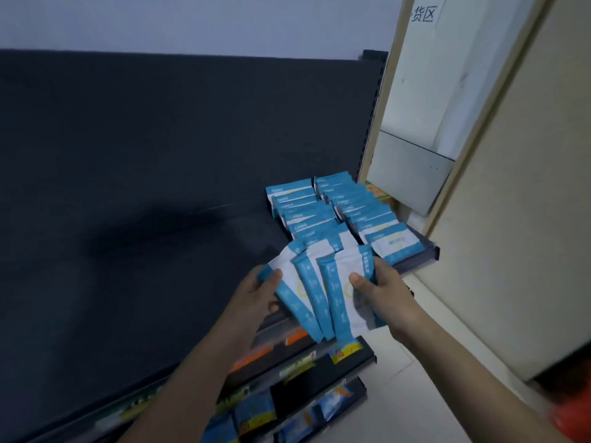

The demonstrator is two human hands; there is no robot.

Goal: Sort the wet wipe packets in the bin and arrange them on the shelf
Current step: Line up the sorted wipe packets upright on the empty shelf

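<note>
Gripping fanned packets [319, 295], left hand [256, 295], right hand [380, 292], seemingly above shelf [415, 255].

You hold fanned packets [319, 292] over the front of the shelf [192, 251]: blue end bands, white middles, yellow curved marks. At the shelf's right end, stacked packets [335, 209]: same blue and white, yellow print on the frontmost. The shelf itself: plain dark charcoal. Below the shelf, goods [295, 337]: orange, yellow and blue labels. Above it, wall [192, 20]: pale bluish white. Right of it, door frame [479, 123]: beige.
</note>
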